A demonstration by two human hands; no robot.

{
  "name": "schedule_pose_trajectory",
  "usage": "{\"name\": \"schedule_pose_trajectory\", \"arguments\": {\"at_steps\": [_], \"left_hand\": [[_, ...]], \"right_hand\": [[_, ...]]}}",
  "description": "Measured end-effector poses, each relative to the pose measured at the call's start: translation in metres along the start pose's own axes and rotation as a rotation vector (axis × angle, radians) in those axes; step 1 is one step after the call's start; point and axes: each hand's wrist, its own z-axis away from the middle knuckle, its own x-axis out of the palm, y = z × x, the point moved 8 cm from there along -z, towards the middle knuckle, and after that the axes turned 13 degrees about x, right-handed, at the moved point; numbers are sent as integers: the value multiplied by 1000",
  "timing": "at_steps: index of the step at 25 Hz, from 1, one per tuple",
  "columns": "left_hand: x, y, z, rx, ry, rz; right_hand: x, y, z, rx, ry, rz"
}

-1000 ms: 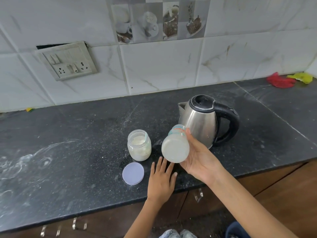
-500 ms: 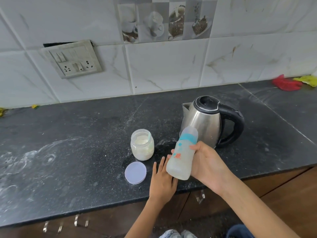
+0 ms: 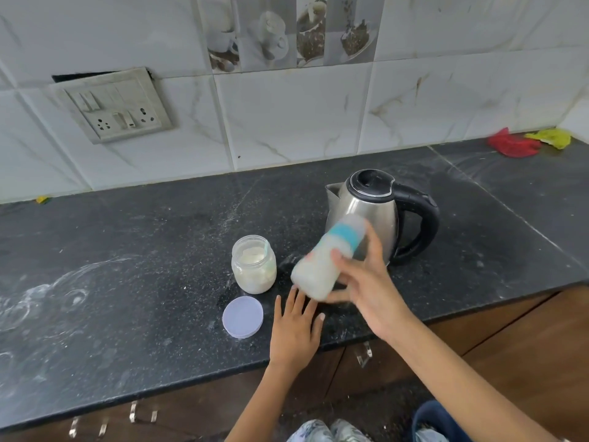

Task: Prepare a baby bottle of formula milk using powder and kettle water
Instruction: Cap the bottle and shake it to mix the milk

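The right hand (image 3: 366, 291) is gripping the baby bottle (image 3: 328, 256) above the worktop (image 3: 127, 282), cap tilting up toward the kettle (image 3: 369, 215) (blurred); the left hand (image 3: 294, 330) is lying flat, fingers spread.

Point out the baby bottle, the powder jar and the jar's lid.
baby bottle (image 3: 322, 266), head view, milky body.
powder jar (image 3: 254, 275), head view, glass side wall.
lid (image 3: 243, 316), head view, flat top.

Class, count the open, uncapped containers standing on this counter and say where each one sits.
1: the powder jar, left of the kettle, its lid lying on the counter in front. None appears hidden.
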Motion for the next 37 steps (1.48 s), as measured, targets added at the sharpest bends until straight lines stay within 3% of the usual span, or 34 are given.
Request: {"name": "schedule_pose_trajectory", "arguments": {"at_steps": [2,5,9,12,16,19,22,26,30,34,37], "left_hand": [[6,-4,-1,-14,-37,-9],[7,-1,1,19,-8,41],[9,-6,-1,-44,-73,-41],[10,-6,2,-28,-27,58],[3,0,-3,-19,-21,-13],[-1,-3,1,-22,72,125],[3,-5,-1,-14,-16,7],[5,-7,3,-48,3,69],[8,-5,-2,-19,-55,-18],[12,-13,4,-57,-8,91],[9,-5,-1,-16,-45,-7]], "right_hand": [[-2,-5,-1,-9,10,-35],[12,5,3,34,-94,109],[1,-4,-3,-18,11,-36],[16,6,-1,29,-93,162],[8,-15,-6,-50,-17,-6],[27,-3,-3,17,-144,157],[13,-15,-11,-42,-32,19],[22,0,-4,14,-113,140],[4,-14,-8,-57,-10,-24],[20,2,-1,3,-108,160],[4,-14,-8,-62,8,-19]]}}
